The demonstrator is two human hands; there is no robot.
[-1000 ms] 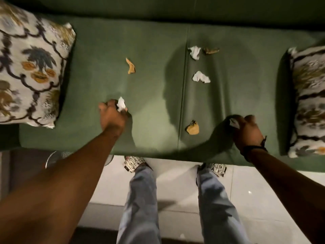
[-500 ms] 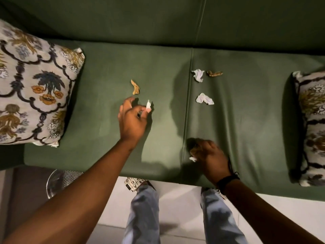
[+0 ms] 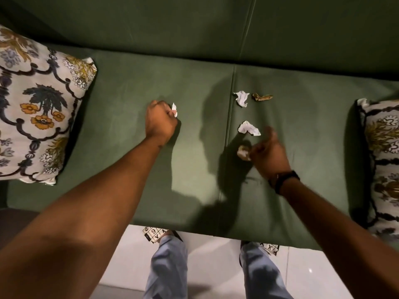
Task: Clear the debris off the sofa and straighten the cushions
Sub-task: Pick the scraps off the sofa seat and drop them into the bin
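On the green sofa seat [image 3: 121, 169], my left hand [image 3: 160, 120] is a closed fist with a white paper scrap [image 3: 174, 109] sticking out of it. My right hand [image 3: 268, 155] grips a crumpled pale and brown wad [image 3: 243, 151], thumb raised, just below a loose white paper ball [image 3: 249, 128]. Farther back lie another white paper ball [image 3: 242, 98] and a brown wrapper scrap [image 3: 261, 97]. A floral cushion [image 3: 36, 108] lies flat at the left end of the seat. A second patterned cushion [image 3: 382, 160] lies at the right end.
The sofa backrest [image 3: 194, 26] rises behind the seat. My legs in light trousers [image 3: 168, 268] and patterned slippers [image 3: 152, 233] stand on white floor tiles [image 3: 211, 266] against the seat's front edge.
My left hand moved back to where a brown scrap lay and closed into a fist; that scrap no longer shows. My right hand lifted the front brown scrap and moved toward the white paper ball.
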